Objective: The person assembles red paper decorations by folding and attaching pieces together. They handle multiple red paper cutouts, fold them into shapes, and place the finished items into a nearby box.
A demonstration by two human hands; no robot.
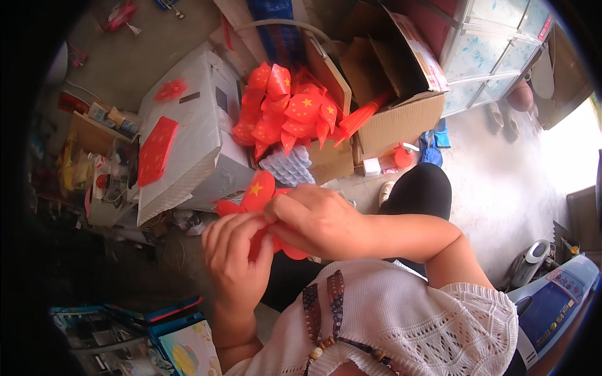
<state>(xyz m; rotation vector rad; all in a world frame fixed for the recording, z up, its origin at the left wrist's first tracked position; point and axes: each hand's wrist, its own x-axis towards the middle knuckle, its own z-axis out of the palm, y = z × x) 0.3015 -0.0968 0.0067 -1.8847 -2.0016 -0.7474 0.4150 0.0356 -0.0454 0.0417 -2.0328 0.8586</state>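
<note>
A red pinwheel (258,191) with yellow stars on its rounded petals is held in front of my chest. My left hand (237,247) pinches it from the left, fingers bent around its edge. From the right, my right hand (323,219) closes on its middle, and the two sets of fingertips meet there. What lies between the fingertips is hidden. Just beyond my hands, a heap of similar red pinwheels (285,113) rises beside an open cardboard box. Flat red star-printed sheets (157,150) lie in a stack on a silver-covered box to the left.
The silver-covered box (197,135) also carries a small bag of red pieces (170,89). Red sticks (364,118) lean out by the cardboard box (398,125). A red pump bottle (404,155) stands on the floor. A blue-and-white container (555,307) is at right, a bluish rack (135,338) lower left.
</note>
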